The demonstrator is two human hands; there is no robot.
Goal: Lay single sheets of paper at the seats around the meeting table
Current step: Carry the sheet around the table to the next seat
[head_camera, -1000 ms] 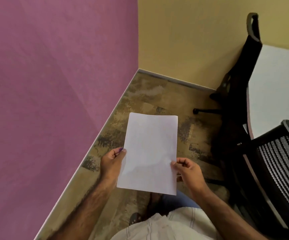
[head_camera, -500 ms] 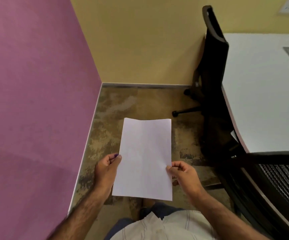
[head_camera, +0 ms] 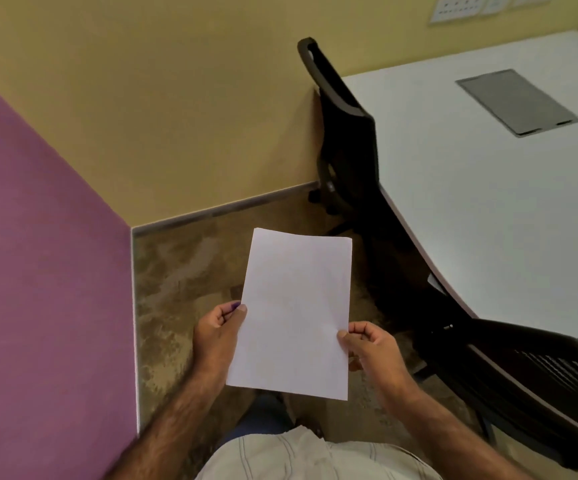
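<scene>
Head view | table (head_camera: pixel 481 188) now fuller | both hands' fingers still pinch paper (head_camera: pixel 294 317)

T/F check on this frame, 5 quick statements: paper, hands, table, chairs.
1. Both hands hold the paper, the left hand on its left edge and the right hand on its right edge. True.
2. The paper already lies on the table. False: it is held in the air over the floor, clear of the table.
3. Two dark chairs stand at the table's near side. True: far chair, near chair.
4. The table top carries several sheets. False: only a grey inset panel shows.
5. The wall on the left is green. False: the purple wall.
</scene>
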